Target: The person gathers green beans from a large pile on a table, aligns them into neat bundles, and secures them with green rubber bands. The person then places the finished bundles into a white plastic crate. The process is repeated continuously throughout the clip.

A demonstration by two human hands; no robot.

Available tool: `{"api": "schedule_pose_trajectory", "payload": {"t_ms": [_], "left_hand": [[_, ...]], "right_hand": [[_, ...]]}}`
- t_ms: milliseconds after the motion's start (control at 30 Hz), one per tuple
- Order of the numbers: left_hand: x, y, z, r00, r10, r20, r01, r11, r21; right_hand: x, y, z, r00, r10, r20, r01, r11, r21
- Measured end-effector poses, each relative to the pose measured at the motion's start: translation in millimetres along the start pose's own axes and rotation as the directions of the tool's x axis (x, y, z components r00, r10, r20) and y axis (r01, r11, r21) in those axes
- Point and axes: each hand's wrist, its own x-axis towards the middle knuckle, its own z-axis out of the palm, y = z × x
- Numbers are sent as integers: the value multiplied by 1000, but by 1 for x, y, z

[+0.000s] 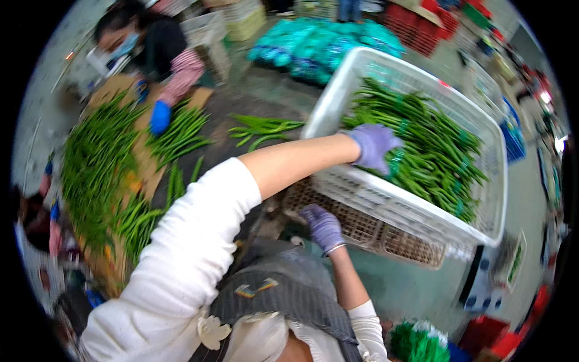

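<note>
A white plastic crate (335, 102) at the right holds bundles of long, thin green pods (431, 148), like chili peppers or beans, bound with turquoise bands. My left hand (375, 148), in a purple glove, reaches over the crate's left side. Its bent fingers close on a pod bundle beside a turquoise band, slightly blurred. Below it, my right hand (325, 228), gloved in purple too, hangs beside a brown crate (368, 223) under the white one. Its fingers stretch up and to the left, with nothing visible in them.
Loose green pods (99, 169) cover cardboard on a dark table (220, 111) at the left. Across it, a masked person with a blue-gloved hand (160, 117) touches pods. Turquoise bags (325, 48) and red crates (416, 27) stand behind. Green strands (419, 344) lie lower right.
</note>
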Motion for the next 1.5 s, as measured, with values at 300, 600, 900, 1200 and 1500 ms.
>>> {"api": "schedule_pose_trajectory", "payload": {"t_ms": [300, 600, 900, 1200, 1500], "left_hand": [[-352, -131, -67, 567, -668, -482, 697, 701, -152], [-379, -54, 173, 232, -949, -214, 827, 308, -470], [-445, -120, 157, 0, -931, -365, 910, 152, -387], [-459, -151, 155, -72, -997, -26, 941, -60, -332], [-458, -107, 89, 2, -986, -167, 902, 74, -426]], "right_hand": [[68, -73, -13, 877, 145, 457, -465, 494, 735], [114, -109, 35, 878, -52, 476, -414, 417, 809], [131, -107, 24, 891, -46, 453, -395, 415, 820], [139, -110, 29, 870, -7, 492, -457, 360, 814], [173, -134, 26, 868, -115, 483, -398, 419, 816]]}}
